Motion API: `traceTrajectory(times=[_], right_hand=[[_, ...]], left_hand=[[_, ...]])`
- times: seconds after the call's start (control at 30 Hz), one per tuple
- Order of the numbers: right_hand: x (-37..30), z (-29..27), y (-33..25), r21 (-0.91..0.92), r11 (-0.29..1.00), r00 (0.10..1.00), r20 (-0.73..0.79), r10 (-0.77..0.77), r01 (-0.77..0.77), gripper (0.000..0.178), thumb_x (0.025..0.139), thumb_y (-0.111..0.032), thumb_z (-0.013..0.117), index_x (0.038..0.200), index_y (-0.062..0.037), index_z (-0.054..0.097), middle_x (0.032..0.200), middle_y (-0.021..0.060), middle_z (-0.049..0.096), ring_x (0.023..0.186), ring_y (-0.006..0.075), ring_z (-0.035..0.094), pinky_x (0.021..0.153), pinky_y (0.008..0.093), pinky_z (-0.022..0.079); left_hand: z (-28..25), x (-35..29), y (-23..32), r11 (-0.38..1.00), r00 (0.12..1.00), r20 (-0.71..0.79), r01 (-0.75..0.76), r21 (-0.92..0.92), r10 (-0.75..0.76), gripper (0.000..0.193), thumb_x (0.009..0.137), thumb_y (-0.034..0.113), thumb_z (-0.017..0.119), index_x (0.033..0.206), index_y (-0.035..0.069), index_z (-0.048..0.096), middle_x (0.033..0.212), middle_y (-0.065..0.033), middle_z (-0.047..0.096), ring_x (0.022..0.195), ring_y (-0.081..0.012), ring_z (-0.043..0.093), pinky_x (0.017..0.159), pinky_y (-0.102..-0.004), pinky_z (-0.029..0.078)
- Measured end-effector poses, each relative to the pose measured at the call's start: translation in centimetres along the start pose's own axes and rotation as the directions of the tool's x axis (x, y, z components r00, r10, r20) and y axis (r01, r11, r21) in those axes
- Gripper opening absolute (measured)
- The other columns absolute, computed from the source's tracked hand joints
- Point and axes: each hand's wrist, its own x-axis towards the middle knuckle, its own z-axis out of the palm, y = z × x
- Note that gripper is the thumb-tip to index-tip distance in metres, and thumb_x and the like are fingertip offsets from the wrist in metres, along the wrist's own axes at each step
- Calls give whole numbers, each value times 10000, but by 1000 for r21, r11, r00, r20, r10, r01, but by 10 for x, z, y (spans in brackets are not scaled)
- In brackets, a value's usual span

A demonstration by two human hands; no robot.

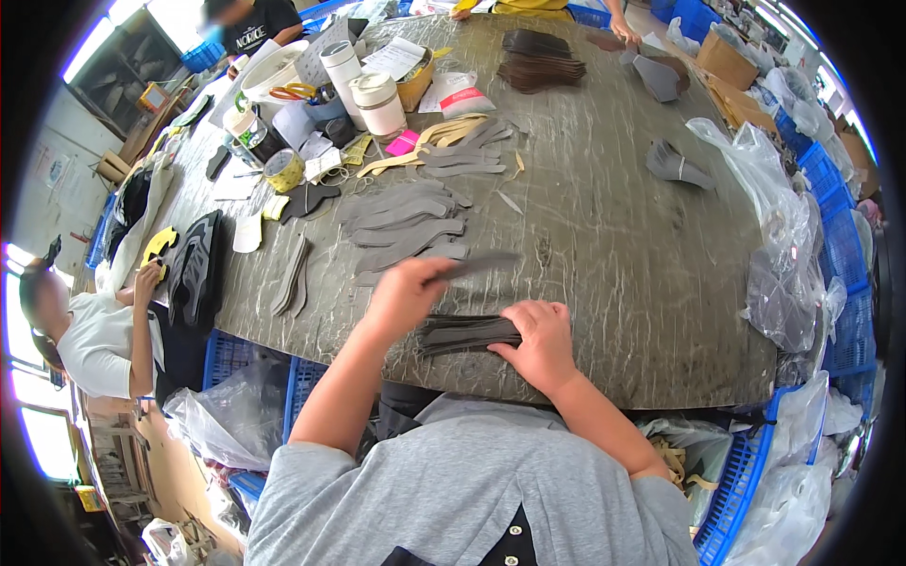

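My left hand (411, 297) is closed on one thin grey cut piece (486, 263), blurred at its free end and held above the table. Close to the front edge, my right hand (538, 341) grips the right end of a stack of dark grey strip-shaped pieces (462, 334), its thumb on the near side. Just beyond my left hand lie overlapping grey curved pieces (401, 219) in loose rows. To their left is a narrow stack of similar grey strips (292, 276).
White jars (379, 106), orange-handled scissors (293, 91) and tape rolls (283, 172) crowd the back left. Brown pieces (540, 71) are stacked at the back, and a tied grey bundle (679, 166) lies right. Plastic bags (788, 255) line the right edge. Other people work around the table.
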Motion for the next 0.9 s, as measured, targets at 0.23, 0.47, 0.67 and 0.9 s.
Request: traceTrajectory(times=[0.23, 0.47, 0.67, 0.9], right_hand=[[9, -6, 18, 89, 993, 996, 39, -82, 78, 569, 580, -179, 886, 1052, -142, 570, 1033, 54, 620, 1014, 286, 599, 901, 453, 420], [21, -4, 6, 103, 995, 999, 36, -17, 13, 664, 573, -169, 889, 1149, -127, 559, 1077, 62, 618, 1054, 290, 586, 930, 433, 415], [18, 7, 24, 156, 988, 999, 45, -13, 6, 790, 558, -229, 910, 1254, -131, 550, 1120, 51, 626, 1100, 269, 575, 990, 431, 377], [17, 11, 24, 122, 993, 1000, 31, -7, 3, 830, 580, -265, 903, 1305, -136, 519, 1113, 24, 638, 1063, 248, 577, 969, 424, 370]], left_hand=[[8, -22, -12, 961, 884, 437, -43, -274, 165, 494, 852, 198, 715, 1293, 13, 589, 1160, -189, 634, 1112, -334, 598, 950, -409, 464], [0, -33, 14, 973, 947, 252, -220, 65, 198, 559, 740, 150, 774, 1263, 60, 600, 1307, -165, 573, 1197, -367, 543, 1001, -442, 443], [8, -32, 16, 914, 951, 103, -307, 264, 290, 434, 724, 182, 789, 1140, 111, 687, 1311, -114, 570, 1204, -341, 518, 1006, -472, 396], [18, -30, 35, 886, 980, 65, -196, 421, 186, 391, 719, 215, 782, 1094, 154, 691, 1236, -70, 592, 1176, -291, 510, 985, -461, 375]])
